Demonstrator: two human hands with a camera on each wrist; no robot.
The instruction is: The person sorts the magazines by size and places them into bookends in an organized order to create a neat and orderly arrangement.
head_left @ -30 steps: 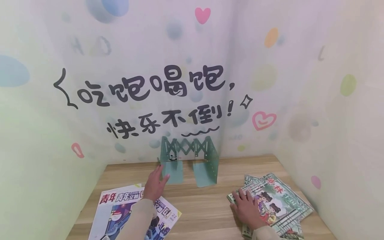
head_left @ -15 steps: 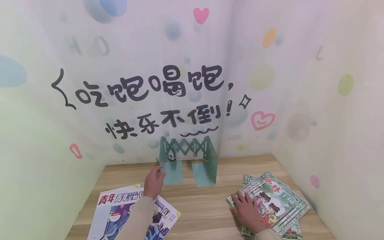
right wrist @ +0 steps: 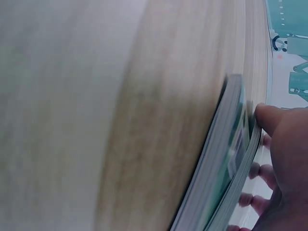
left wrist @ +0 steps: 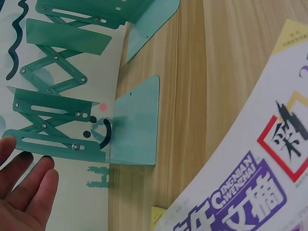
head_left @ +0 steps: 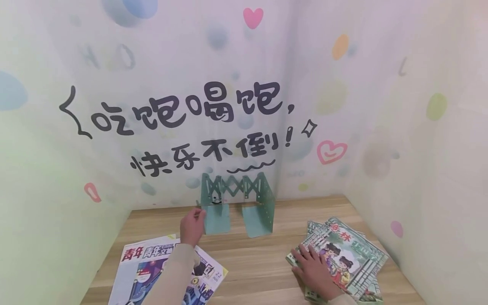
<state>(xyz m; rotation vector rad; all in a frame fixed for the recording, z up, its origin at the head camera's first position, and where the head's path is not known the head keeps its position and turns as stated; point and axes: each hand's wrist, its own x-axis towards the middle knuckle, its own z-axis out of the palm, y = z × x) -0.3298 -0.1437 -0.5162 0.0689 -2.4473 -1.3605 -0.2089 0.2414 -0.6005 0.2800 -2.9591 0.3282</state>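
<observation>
In the head view, my left hand [head_left: 192, 226] is at the left side panel of a green expandable metal bookend [head_left: 258, 220]. My thumb and fingertips pinch that panel's front edge; the left wrist view shows them at the edge of the bookend [left wrist: 57, 144]. My right hand [head_left: 316, 273] lies over the top magazine [head_left: 345, 258] of the right stack, fingers spread across its illustrated cover. From the right wrist view, my right thumb [right wrist: 270, 117] hooks the magazine's edge, and a narrow gap opens between it and the thicker one below [right wrist: 207, 163].
White magazines [head_left: 127, 271] overlap at the front left of the wooden table [head_left: 251, 258], partly hidden by my left sleeve [head_left: 171, 271]. A printed white curtain [head_left: 228, 51] stands behind the bookend and encloses both sides.
My left hand's fingers have closed from spread to a pinch at the bookend's left panel. The top right magazine has turned slightly to the left over those beneath, under my right hand.
</observation>
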